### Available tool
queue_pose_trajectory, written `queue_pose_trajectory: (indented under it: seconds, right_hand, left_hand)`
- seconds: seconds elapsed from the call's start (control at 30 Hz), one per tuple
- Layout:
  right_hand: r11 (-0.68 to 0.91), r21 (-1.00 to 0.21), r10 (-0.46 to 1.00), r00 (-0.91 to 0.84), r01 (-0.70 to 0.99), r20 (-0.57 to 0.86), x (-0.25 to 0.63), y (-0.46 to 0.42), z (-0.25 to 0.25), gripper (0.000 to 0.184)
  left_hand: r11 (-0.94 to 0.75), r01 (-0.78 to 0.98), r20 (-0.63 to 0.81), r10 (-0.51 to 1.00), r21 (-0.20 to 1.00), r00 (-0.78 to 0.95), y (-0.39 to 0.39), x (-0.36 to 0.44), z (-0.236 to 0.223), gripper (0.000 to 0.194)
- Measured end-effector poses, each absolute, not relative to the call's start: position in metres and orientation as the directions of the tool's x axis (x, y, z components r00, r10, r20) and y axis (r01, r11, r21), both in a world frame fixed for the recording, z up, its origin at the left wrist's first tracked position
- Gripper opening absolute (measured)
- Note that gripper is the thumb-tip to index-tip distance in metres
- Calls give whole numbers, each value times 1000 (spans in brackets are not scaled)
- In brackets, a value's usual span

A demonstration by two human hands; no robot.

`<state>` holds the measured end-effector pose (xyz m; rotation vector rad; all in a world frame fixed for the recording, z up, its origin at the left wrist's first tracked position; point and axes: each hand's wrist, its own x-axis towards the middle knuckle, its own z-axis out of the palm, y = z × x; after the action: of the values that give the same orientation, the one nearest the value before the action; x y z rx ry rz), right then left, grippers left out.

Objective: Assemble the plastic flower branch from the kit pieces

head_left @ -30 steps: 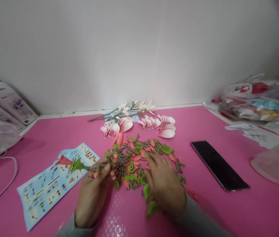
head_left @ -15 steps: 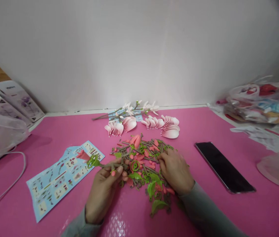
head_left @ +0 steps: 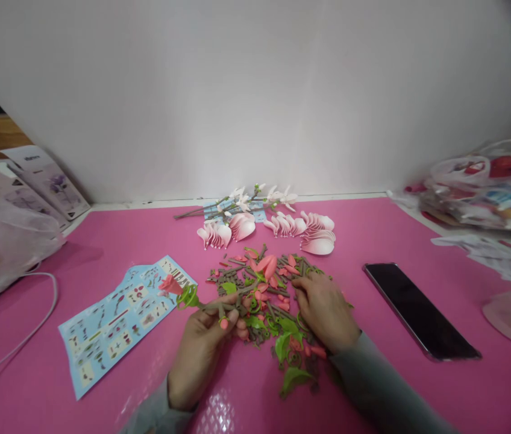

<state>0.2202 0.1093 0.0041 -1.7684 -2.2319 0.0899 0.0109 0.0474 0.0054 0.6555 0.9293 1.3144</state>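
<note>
My left hand (head_left: 203, 349) is closed, thumb and fingers pinching a brown toy branch (head_left: 231, 299) made of building pieces. At the branch's left end is a coral flower (head_left: 170, 284) with a green looped base (head_left: 187, 296); a small coral bud (head_left: 223, 323) pokes out by the thumb. Larger coral petals (head_left: 268, 265) at its far right end seem attached and hang over the loose pieces. My right hand (head_left: 328, 310) reaches into the right side of the pile of brown stem pieces (head_left: 228, 275), green leaves (head_left: 289, 325) and coral parts. Its fingers are bent together; what they pinch is hidden.
Behind the pile lie stacked pale pink petals (head_left: 319, 243) and finished white-flowered branches (head_left: 237, 202). A blue instruction sheet (head_left: 115, 328) lies left, a black phone (head_left: 420, 310) right. Plastic bags (head_left: 6, 223) and a white cable (head_left: 54, 295) flank the pink tabletop (head_left: 138, 235).
My left hand and the branch have shifted slightly right, the coral petals moving along. My right hand stays at the pile's right side. The whole view has shifted a little.
</note>
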Motion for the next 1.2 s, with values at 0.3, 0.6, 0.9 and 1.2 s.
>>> queue_pose_trajectory:
  seconds: [0.3, 0.6, 0.9, 1.2]
  right_hand:
    - [223, -275, 965, -172, 935, 197, 227, 112, 6, 23]
    - [216, -264, 966, -166, 940, 199, 230, 111, 6, 15]
    - [154, -194, 975, -117, 969, 189, 234, 114, 6, 17]
    - [132, -252, 988, -106, 959, 111, 233, 115, 8, 14]
  left_hand:
    - [145, -514, -162, 987, 845, 11, 48, 10, 3, 20]
    - [145, -518, -175, 984, 843, -10, 48, 11, 6, 15]
    - [148, -497, -171, 985, 855, 0, 48, 11, 7, 15]
    - [140, -467, -143, 989, 873, 30, 49, 11, 5, 16]
